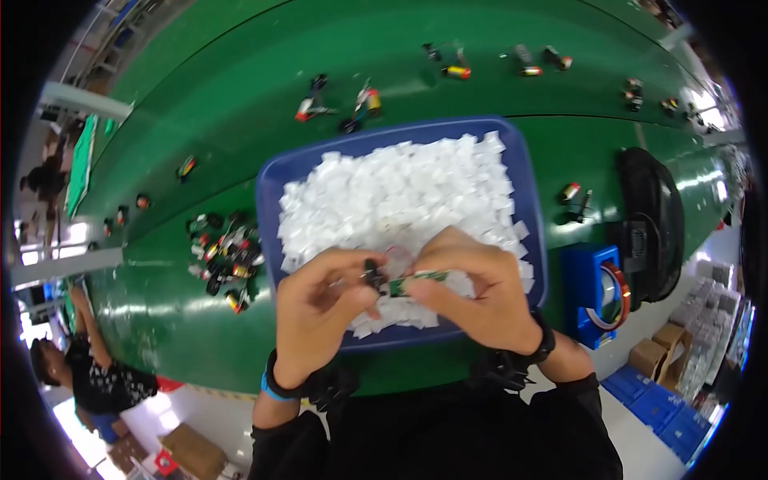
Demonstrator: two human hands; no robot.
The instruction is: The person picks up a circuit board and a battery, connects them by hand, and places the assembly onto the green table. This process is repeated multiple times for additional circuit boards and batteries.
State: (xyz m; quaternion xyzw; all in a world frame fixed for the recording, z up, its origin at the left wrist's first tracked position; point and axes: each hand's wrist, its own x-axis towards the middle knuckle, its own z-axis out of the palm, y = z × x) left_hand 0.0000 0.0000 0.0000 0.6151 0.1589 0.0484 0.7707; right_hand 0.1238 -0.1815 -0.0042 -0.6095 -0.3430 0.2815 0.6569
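Observation:
Above the near part of a blue plastic bin [267, 210], my two hands meet. Many small white squares [400, 180] fill the bin. My left hand [316, 300] is closed on a small black part [372, 274], with thumb and index finger at its sides. In a pinch, my right hand [484, 284] grips a narrow green circuit board [397, 287] whose left end reaches the black part; I cannot tell whether the two are joined. Something thin and clear, with a reddish tint, shows between the fingertips, too blurred to name.
On the green table [196, 332], a pile of small wired assemblies [224, 252] lies left of the bin. More lie along the far side. To the right are a blue tape dispenser [582, 288] and a black bag [652, 216]. Another person [96, 372] is at the far left.

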